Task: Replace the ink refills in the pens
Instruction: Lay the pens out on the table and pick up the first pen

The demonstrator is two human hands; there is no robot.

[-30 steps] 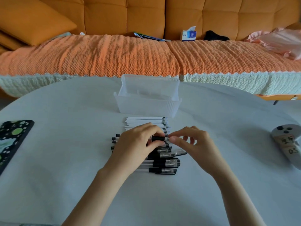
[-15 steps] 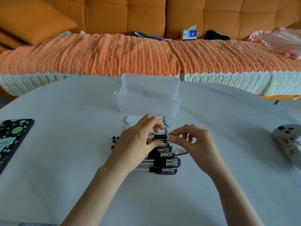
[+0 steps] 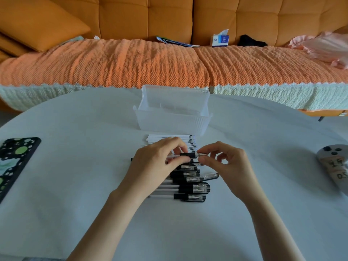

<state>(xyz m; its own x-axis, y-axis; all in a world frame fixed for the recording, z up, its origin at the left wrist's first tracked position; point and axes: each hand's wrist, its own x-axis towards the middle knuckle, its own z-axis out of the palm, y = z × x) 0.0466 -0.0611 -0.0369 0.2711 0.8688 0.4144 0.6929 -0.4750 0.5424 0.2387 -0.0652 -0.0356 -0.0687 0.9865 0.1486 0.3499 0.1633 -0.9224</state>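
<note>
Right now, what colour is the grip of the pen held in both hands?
The pen grip is black, clearest in the head view.

An orange tufted sofa (image 3: 169,16) (its seat under a crinkled orange throw (image 3: 131,63)) stands behind the round white table (image 3: 75,166), in soft light.

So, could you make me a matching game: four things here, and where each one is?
Things:
1 tub
2 phone
3 tissue box
4 pen

Places:
A on the sofa
B gripped by the left hand, tip pinched by the right hand
C at the left edge of the table
D just beyond the refills

Pairs: 1-D, 2-C, 3-A, 4-B
</note>
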